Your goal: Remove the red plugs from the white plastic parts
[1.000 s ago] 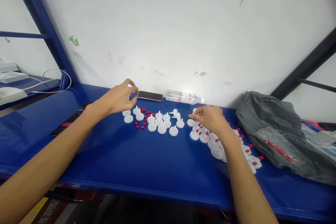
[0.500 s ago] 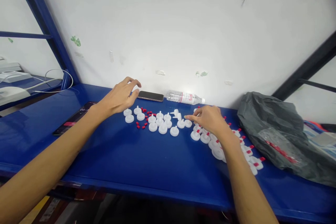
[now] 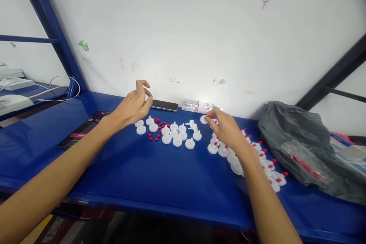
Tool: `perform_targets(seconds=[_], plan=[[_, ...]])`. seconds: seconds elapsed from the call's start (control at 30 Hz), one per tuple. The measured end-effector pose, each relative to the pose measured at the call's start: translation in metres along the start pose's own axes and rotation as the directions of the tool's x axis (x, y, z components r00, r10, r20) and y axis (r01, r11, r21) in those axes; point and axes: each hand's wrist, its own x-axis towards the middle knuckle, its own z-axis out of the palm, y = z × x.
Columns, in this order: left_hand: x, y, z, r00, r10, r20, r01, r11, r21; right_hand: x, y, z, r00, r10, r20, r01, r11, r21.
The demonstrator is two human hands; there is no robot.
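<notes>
My right hand (image 3: 224,127) pinches a white plastic nozzle cap (image 3: 204,119) near the back of the table, in front of the bottle. A red spot shows at its fingertips. Below and right of that hand stand rows of white nozzle caps with red tips (image 3: 223,150), partly hidden by my forearm. My left hand (image 3: 133,106) hovers, open and empty, its fingers bent and apart. Under and beside it are white nozzle caps without red tips (image 3: 177,140), several of them in a loose cluster. Small red tips (image 3: 156,120) lie scattered among these.
A phone (image 3: 164,105) and a clear plastic bottle (image 3: 197,106) lie along the wall. A larger lit screen (image 3: 82,129) lies partly under my left forearm. At the right, a dark plastic bag (image 3: 297,129) carries a clear bag of red pieces (image 3: 305,166). The table (image 3: 160,183) is blue.
My right hand has moved back towards the wall, carrying a white nozzle cap away from the cluster's right end. My left hand has stayed about where it was, its index finger raised more.
</notes>
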Motion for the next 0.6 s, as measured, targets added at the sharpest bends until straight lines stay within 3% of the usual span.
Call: perform_targets(seconds=[0.1,0.2,0.4,0.6], plan=[[-0.002,0.008,0.002,0.999,0.032,0.010,-0.032,0.999,-0.008,-0.001,-0.010,0.004,1.000,-0.010,0.019,0.008,0.995,0.103],[-0.006,0.016,0.005,0.993,0.119,0.020,-0.120,0.992,0.027,-0.002,-0.023,0.007,0.997,-0.078,-0.015,0.079,0.994,0.081],[-0.017,0.037,0.018,0.932,0.362,-0.005,-0.361,0.929,0.082,-0.005,-0.047,0.016,0.961,-0.258,-0.105,0.263,0.964,0.041],[-0.027,0.055,0.034,0.892,0.425,0.156,-0.439,0.896,0.069,-0.009,-0.063,0.029,0.925,-0.372,-0.077,0.376,0.926,0.037]])
